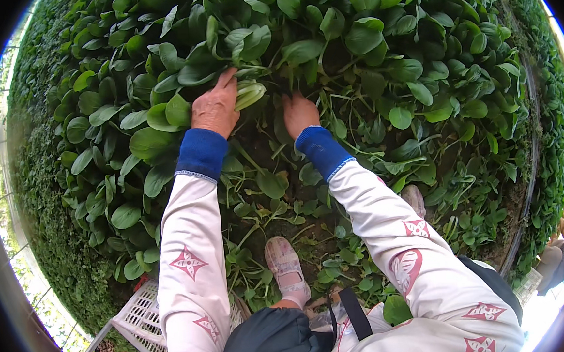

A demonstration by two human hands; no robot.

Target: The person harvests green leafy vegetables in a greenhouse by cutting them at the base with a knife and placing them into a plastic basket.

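Note:
My left hand (216, 106) is closed around a leafy green plant, probably bok choy, whose pale stem base (251, 94) sticks out to the right of my fingers. Its leaves (248, 43) spread upward beyond the hand. My right hand (301, 113) reaches down among the stems of the standing leafy greens (363, 38), just right of that pale base. Leaves and shadow hide its fingertips, so whether it grips anything cannot be made out. Below both hands, loose leaves (271, 182) and cut-looking stems lie over dark soil.
A white slatted plastic crate (142, 311) stands at my lower left. My shoe (283, 257) rests on leaf-strewn soil, with the other shoe (413, 200) under my right sleeve. A dark line, perhaps a hose (534, 134), borders the bed on the right. Another person (557, 259) is partly visible at far right.

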